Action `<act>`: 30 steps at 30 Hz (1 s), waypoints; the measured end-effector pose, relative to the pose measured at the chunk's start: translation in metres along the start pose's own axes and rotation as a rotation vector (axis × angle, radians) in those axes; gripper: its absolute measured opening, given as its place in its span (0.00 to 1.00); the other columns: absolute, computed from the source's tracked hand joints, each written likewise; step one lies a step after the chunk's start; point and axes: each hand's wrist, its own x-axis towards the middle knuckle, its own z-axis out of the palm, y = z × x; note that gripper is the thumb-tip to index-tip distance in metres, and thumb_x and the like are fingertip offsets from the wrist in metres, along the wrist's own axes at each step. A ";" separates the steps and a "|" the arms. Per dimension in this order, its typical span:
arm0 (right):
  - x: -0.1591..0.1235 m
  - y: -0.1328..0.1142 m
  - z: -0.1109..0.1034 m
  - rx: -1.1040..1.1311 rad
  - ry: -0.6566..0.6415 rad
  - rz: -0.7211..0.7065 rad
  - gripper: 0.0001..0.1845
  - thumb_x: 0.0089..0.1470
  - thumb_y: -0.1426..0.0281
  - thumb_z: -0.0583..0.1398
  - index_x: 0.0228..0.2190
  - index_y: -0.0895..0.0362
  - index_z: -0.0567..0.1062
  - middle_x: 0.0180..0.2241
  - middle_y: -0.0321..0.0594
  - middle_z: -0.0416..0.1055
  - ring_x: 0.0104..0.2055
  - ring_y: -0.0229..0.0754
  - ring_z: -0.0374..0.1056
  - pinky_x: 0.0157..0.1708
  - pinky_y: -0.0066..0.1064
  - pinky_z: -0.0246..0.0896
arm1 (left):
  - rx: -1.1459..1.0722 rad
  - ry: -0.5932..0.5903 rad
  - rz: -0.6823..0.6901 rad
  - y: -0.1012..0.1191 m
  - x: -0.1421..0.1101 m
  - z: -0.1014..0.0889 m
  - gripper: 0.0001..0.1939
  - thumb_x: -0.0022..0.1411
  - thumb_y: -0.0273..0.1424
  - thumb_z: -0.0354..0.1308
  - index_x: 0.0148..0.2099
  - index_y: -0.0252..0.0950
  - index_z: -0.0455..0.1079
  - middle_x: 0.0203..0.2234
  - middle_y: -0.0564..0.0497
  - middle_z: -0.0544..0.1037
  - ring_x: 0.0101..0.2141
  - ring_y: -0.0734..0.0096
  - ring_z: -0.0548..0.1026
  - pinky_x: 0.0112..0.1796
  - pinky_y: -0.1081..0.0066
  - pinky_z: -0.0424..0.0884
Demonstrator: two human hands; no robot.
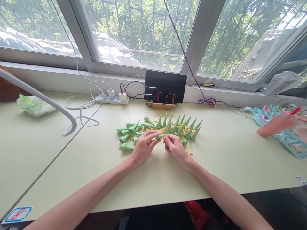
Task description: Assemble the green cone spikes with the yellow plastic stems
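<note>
Fingers of my left hand [144,146] are closed round a small green plastic spike [160,136], which lies sideways in front of the pile. Close by on the right, my right hand [176,147] pinches at the spike's end; whatever sits between its fingertips is too small to make out. Behind both hands stand several green cones [180,130], points up. More green spikes with ribbed caps [125,138] lie in a heap to the left. Small yellow pieces [189,152] are scattered among and beside them.
A phone [164,97] leans against a black tablet [165,83] at the back. A power strip [112,99] with cables lies left of it. A white curved arm [69,123] reaches in from the left. At right are a pink drink cup [275,124] and bagged pastel items [294,143].
</note>
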 end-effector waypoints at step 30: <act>-0.006 0.000 0.005 -0.409 0.097 -0.297 0.15 0.65 0.63 0.52 0.27 0.55 0.67 0.23 0.34 0.62 0.24 0.37 0.56 0.26 0.29 0.53 | -0.243 -0.158 -0.311 0.016 0.005 -0.010 0.23 0.65 0.48 0.52 0.25 0.36 0.64 0.11 0.58 0.65 0.14 0.76 0.63 0.20 0.74 0.59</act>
